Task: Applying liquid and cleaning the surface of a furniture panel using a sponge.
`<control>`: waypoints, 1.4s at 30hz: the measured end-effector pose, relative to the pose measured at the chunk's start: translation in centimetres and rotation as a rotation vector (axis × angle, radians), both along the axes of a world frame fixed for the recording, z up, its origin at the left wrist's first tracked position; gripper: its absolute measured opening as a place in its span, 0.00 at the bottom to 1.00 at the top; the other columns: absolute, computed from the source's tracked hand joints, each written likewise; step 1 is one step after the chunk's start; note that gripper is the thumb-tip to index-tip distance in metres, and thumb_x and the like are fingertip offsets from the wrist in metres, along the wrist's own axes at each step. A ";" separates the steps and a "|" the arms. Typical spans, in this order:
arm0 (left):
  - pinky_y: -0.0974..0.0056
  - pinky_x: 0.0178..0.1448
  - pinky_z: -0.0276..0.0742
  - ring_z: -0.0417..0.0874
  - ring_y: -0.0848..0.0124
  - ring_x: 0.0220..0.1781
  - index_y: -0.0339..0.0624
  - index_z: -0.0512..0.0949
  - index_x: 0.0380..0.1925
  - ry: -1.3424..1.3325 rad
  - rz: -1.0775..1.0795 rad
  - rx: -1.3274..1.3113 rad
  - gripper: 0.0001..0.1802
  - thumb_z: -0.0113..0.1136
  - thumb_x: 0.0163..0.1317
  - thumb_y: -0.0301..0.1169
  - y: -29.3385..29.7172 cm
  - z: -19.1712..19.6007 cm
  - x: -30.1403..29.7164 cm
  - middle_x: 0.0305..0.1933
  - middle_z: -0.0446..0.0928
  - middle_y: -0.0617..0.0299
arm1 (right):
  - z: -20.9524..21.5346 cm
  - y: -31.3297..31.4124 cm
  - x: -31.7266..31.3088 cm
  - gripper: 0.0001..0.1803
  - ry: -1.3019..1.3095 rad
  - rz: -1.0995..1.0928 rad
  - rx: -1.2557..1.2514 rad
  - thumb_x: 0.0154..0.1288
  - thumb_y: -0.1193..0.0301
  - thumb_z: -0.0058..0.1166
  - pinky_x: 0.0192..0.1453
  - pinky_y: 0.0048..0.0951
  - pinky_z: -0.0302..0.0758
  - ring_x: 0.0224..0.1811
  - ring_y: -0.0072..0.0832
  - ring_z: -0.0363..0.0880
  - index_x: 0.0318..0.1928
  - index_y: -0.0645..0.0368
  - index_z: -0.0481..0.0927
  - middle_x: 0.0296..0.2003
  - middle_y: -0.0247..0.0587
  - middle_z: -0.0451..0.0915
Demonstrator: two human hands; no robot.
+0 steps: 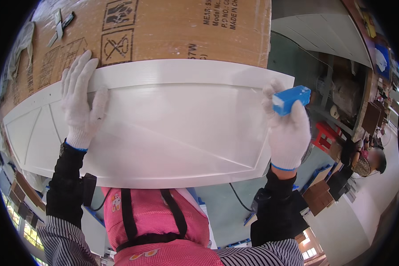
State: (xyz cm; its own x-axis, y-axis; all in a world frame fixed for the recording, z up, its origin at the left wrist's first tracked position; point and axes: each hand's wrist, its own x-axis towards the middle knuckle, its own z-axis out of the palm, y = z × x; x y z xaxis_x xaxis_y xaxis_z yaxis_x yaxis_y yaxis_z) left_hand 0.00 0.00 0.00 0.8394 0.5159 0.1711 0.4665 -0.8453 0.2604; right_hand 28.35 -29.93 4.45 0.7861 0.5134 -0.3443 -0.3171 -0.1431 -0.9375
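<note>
A long white panel (186, 119) with raised borders and diagonal strips lies across in front of me. My left hand (82, 95), in a white knit glove, rests on its left part. The fingers are stretched out toward the far edge and the thumb is apart. My right hand (289, 128), gloved alike, grips a small blue block (292, 99) at the panel's right end. The block has a pale, worn end; I cannot make out its exact kind. Part of it is hidden by my fingers.
Printed brown cardboard (164, 35) lies beyond the panel, with a small metal tool (60, 26) at its far left. A red stool (326, 135) stands at the right, near a seated person (365, 162). White panels (323, 35) are at the far right.
</note>
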 end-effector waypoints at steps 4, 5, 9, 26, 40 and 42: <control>0.45 0.85 0.49 0.64 0.50 0.80 0.39 0.73 0.68 0.009 0.009 -0.038 0.28 0.57 0.67 0.34 -0.5 -0.3 0.1 0.75 0.70 0.48 | 0.1 1.8 0.0 0.16 0.168 -0.185 0.112 0.73 0.75 0.56 0.69 0.34 0.72 0.58 0.30 0.80 0.59 0.64 0.77 0.52 0.42 0.83; 0.45 0.85 0.50 0.65 0.50 0.80 0.38 0.73 0.67 -0.004 -0.004 -0.043 0.28 0.57 0.67 0.33 -0.3 -0.2 -0.3 0.75 0.71 0.48 | -0.2 2.1 -0.6 0.14 -0.149 -0.088 -0.151 0.72 0.76 0.57 0.67 0.31 0.72 0.55 0.26 0.80 0.56 0.65 0.77 0.49 0.39 0.83; 0.45 0.84 0.54 0.69 0.51 0.77 0.41 0.76 0.64 -0.061 0.028 -0.026 0.29 0.64 0.61 0.34 -0.1 0.3 -0.1 0.72 0.74 0.51 | -0.5 3.0 -1.8 0.22 -0.848 0.398 -0.363 0.58 0.85 0.64 0.63 0.32 0.76 0.54 0.31 0.84 0.54 0.60 0.80 0.51 0.40 0.86; 0.45 0.83 0.57 0.71 0.53 0.76 0.42 0.77 0.63 -0.067 0.043 -0.021 0.29 0.66 0.60 0.34 0.1 0.0 -0.1 0.71 0.76 0.52 | -1.1 2.2 -0.1 0.29 -1.173 0.576 -0.316 0.45 0.86 0.66 0.58 0.36 0.81 0.53 0.45 0.86 0.52 0.55 0.84 0.52 0.46 0.87; 0.46 0.85 0.53 0.68 0.53 0.79 0.41 0.76 0.65 -0.027 0.036 -0.021 0.29 0.63 0.62 0.32 -0.1 -0.2 -0.1 0.74 0.73 0.52 | -1.6 -3.0 3.5 0.20 -1.174 0.413 -0.461 0.57 0.85 0.69 0.57 0.33 0.81 0.51 0.38 0.86 0.51 0.60 0.81 0.50 0.47 0.86; 0.46 0.85 0.53 0.67 0.52 0.79 0.40 0.76 0.65 -0.027 0.032 -0.031 0.28 0.62 0.63 0.32 -0.2 -0.1 0.1 0.74 0.73 0.52 | -1.6 -3.5 3.9 0.20 -1.176 0.425 -0.458 0.57 0.85 0.69 0.57 0.33 0.81 0.51 0.37 0.86 0.51 0.61 0.81 0.50 0.46 0.86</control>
State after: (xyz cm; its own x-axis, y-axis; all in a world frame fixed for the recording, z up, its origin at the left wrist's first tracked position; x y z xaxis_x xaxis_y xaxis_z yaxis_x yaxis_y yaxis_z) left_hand 0.12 -0.19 -0.06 0.8179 0.5475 0.1768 0.4852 -0.8216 0.2993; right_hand 32.24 -33.48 2.87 0.5409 0.8122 0.2184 0.7906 -0.4024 -0.4616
